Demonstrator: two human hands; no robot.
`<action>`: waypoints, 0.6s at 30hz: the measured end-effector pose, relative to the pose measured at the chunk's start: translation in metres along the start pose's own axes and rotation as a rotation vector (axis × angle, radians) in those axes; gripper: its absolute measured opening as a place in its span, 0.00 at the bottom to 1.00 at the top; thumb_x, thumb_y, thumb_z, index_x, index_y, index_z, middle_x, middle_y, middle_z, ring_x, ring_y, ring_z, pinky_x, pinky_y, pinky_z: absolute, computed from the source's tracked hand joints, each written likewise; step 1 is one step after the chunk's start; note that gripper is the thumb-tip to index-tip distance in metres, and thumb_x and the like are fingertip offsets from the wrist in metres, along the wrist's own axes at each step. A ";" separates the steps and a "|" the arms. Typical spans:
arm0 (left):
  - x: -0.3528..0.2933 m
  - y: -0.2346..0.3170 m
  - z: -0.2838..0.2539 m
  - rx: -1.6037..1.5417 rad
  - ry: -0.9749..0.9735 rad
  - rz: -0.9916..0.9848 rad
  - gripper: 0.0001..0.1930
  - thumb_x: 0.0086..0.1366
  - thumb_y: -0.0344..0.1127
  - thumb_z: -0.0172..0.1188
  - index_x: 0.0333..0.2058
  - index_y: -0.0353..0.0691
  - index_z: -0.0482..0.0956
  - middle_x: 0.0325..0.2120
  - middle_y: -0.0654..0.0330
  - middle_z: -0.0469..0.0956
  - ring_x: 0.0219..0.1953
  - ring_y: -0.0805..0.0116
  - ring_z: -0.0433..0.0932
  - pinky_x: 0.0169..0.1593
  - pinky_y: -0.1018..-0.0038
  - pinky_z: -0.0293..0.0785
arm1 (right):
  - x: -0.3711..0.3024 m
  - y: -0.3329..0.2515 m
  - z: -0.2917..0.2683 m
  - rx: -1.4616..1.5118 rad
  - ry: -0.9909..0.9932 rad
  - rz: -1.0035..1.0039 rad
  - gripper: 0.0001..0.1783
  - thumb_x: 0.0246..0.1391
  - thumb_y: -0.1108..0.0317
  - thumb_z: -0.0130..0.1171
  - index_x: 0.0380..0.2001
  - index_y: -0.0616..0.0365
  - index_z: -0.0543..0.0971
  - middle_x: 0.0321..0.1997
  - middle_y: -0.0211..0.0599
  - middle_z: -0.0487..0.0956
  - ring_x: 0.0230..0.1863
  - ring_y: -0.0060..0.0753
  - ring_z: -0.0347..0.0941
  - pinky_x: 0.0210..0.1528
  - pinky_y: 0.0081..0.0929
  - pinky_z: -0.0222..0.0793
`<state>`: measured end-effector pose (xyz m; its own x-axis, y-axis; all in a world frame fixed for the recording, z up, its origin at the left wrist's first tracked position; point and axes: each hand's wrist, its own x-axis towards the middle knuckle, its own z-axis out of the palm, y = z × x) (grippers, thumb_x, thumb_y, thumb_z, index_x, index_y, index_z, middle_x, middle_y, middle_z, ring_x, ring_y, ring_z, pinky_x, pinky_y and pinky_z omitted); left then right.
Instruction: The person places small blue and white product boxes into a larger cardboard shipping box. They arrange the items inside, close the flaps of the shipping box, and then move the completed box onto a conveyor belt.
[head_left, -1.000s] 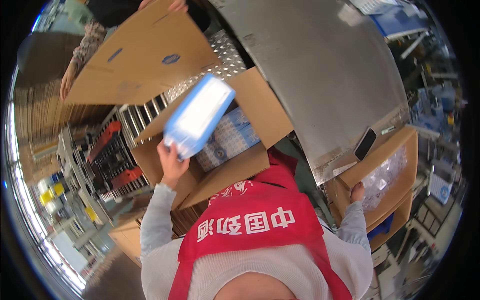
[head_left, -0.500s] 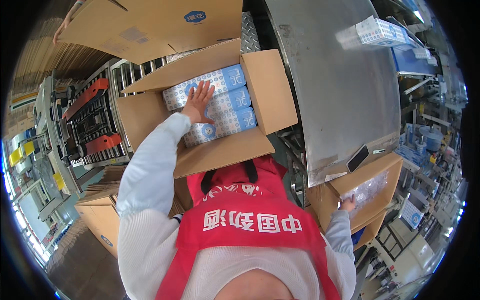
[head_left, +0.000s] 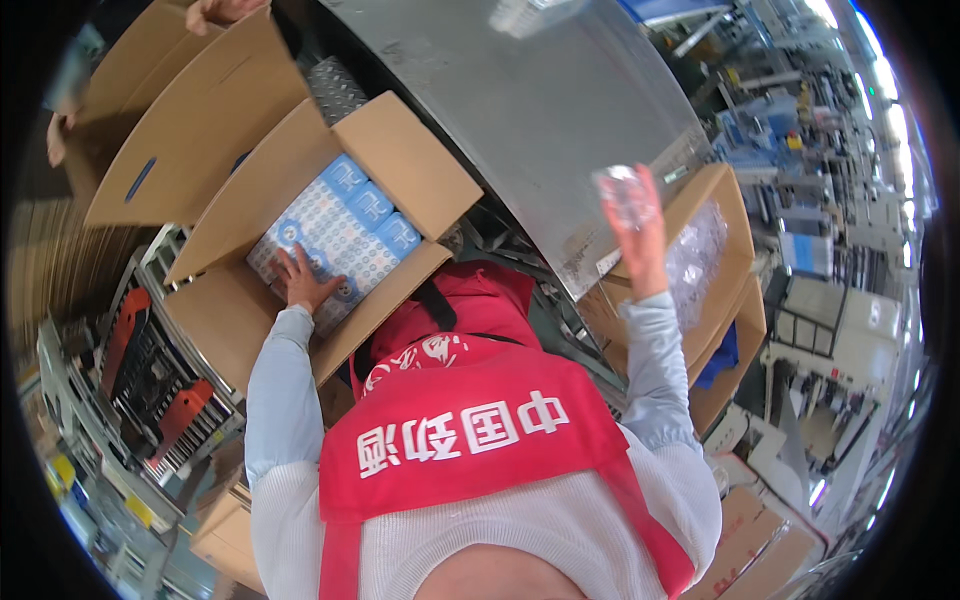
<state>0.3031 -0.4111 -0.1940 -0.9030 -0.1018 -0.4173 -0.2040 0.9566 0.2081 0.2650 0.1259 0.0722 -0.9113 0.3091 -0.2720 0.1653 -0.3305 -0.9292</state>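
Observation:
An open cardboard carton (head_left: 415,165) holds a layer of white-and-blue patterned tissue packs (head_left: 325,220). My left hand (head_left: 303,283) lies on these packs with its fingers spread, holding nothing. My right hand (head_left: 640,245) is raised above the corner of the metal table, its fingers closed around a clear, crinkled plastic packet (head_left: 622,190). Below and beside that hand stands a smaller open cardboard box (head_left: 740,215) with a heap of clear plastic packets (head_left: 700,255) in it. Motion blurs the right fingertips a little.
A grey metal table (head_left: 530,110) stretches beyond the cartons. At the far left, another person's hand (head_left: 225,12) is at a second open carton (head_left: 190,130). A roller conveyor with red parts (head_left: 125,335) runs along the left. Machinery (head_left: 840,330) fills the right side.
My right hand has come up out of the small box with a clear plastic packet. My left hand stays on the packs. The view has turned, and the co-worker's carton stands differently.

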 end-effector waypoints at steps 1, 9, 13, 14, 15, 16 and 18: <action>0.002 -0.006 -0.008 -0.003 -0.090 0.040 0.73 0.39 0.73 0.71 0.73 0.44 0.34 0.70 0.33 0.28 0.71 0.28 0.26 0.70 0.39 0.37 | -0.007 0.003 0.039 0.031 -0.209 0.041 0.39 0.60 0.59 0.60 0.70 0.54 0.57 0.68 0.43 0.67 0.66 0.53 0.67 0.63 0.50 0.68; -0.014 -0.013 -0.022 -0.017 -0.283 -0.020 0.77 0.32 0.71 0.74 0.73 0.48 0.34 0.71 0.39 0.21 0.70 0.29 0.15 0.62 0.23 0.29 | -0.008 0.084 0.224 -0.119 -0.945 0.616 0.30 0.71 0.58 0.45 0.72 0.52 0.55 0.73 0.35 0.59 0.73 0.38 0.54 0.67 0.49 0.60; -0.019 -0.011 -0.019 0.071 -0.315 -0.042 0.78 0.30 0.69 0.76 0.73 0.51 0.34 0.72 0.42 0.21 0.71 0.31 0.16 0.64 0.25 0.31 | -0.002 0.135 0.237 -0.314 -0.806 0.477 0.32 0.71 0.55 0.44 0.72 0.54 0.55 0.72 0.36 0.62 0.70 0.37 0.60 0.67 0.42 0.60; -0.020 -0.011 -0.020 0.120 -0.353 -0.049 0.78 0.30 0.68 0.77 0.73 0.50 0.33 0.72 0.42 0.19 0.71 0.31 0.16 0.64 0.25 0.31 | -0.003 0.138 0.241 -0.271 -0.805 0.481 0.31 0.71 0.55 0.45 0.71 0.55 0.56 0.69 0.39 0.64 0.66 0.40 0.64 0.66 0.43 0.63; -0.020 -0.008 -0.021 0.173 -0.392 -0.040 0.79 0.30 0.67 0.77 0.73 0.49 0.31 0.71 0.42 0.18 0.71 0.31 0.17 0.64 0.26 0.32 | -0.003 0.136 0.237 -0.229 -0.787 0.479 0.31 0.70 0.55 0.47 0.70 0.56 0.58 0.67 0.42 0.67 0.63 0.42 0.68 0.65 0.43 0.66; -0.018 -0.012 -0.018 0.228 -0.426 -0.035 0.80 0.30 0.66 0.77 0.73 0.48 0.29 0.71 0.42 0.16 0.71 0.31 0.17 0.64 0.26 0.32 | -0.001 0.134 0.235 -0.183 -0.776 0.474 0.30 0.70 0.56 0.48 0.69 0.56 0.59 0.65 0.45 0.69 0.60 0.45 0.72 0.63 0.43 0.68; -0.016 -0.014 -0.012 0.191 -0.387 -0.029 0.83 0.28 0.65 0.78 0.72 0.47 0.24 0.70 0.41 0.14 0.71 0.30 0.17 0.65 0.28 0.33 | 0.000 0.127 0.220 -0.157 -0.636 0.332 0.29 0.69 0.57 0.49 0.67 0.58 0.61 0.60 0.48 0.72 0.53 0.48 0.76 0.61 0.43 0.72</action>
<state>0.3156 -0.4266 -0.1794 -0.6825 -0.0541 -0.7289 -0.1209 0.9919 0.0395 0.2033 -0.1129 0.0092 -0.8388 -0.3777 -0.3920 0.4791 -0.1703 -0.8611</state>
